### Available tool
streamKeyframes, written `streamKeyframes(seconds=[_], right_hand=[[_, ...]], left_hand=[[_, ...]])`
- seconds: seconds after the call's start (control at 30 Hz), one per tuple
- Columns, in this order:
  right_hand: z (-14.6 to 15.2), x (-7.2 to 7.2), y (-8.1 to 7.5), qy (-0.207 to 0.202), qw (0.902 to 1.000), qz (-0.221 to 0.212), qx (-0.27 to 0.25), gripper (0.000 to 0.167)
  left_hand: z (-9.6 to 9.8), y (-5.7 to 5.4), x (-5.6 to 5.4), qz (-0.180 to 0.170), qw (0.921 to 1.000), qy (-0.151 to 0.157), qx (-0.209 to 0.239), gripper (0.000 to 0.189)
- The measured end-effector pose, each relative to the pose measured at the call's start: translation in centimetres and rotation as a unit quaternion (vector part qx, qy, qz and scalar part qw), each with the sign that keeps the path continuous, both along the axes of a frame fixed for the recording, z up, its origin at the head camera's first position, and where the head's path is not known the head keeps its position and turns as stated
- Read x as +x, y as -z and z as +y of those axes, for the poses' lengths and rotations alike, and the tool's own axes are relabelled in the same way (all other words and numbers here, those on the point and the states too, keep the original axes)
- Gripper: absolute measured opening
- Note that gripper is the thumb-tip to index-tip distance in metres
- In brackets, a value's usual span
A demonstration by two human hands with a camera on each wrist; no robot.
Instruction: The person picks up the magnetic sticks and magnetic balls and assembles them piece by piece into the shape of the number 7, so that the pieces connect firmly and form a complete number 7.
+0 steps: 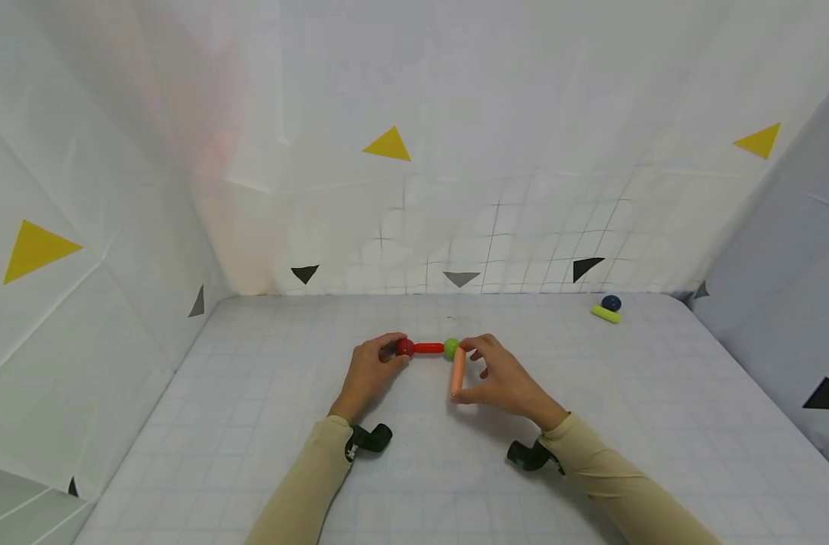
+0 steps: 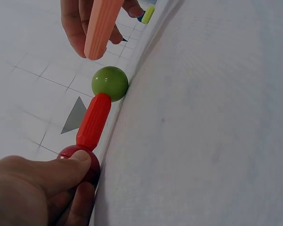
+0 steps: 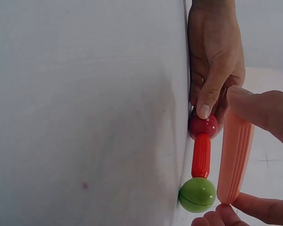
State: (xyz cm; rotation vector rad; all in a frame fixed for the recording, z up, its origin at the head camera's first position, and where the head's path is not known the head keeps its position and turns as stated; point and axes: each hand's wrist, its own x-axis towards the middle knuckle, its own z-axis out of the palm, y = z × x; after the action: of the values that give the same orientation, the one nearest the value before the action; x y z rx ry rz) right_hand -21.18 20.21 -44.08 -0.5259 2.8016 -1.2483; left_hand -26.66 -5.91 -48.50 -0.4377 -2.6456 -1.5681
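Note:
My left hand pinches a dark red ball between thumb and fingers. From that ball a ridged red rod runs to a green ball, the three in one line. My right hand holds an orange ridged rod by its two ends, thumb at the near end and fingertips at the far one. In the left wrist view the orange rod is apart from the green ball. The right wrist view shows the orange rod beside the green ball.
At the back right of the white gridded table lie a dark blue ball and a yellow-green rod, close together. White sheets with yellow and black triangles wall in the back and sides.

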Motion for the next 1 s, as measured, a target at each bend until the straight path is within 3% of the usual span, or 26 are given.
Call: streamKeyframes(seconds=[1.0], right_hand=[[-0.9,-0.4,1.3,-0.016,0.9998,0.003,0.013,0.082]], left_hand=[[0.0,0.0,0.1,0.007,1.0000,-0.001,-0.004,0.041]])
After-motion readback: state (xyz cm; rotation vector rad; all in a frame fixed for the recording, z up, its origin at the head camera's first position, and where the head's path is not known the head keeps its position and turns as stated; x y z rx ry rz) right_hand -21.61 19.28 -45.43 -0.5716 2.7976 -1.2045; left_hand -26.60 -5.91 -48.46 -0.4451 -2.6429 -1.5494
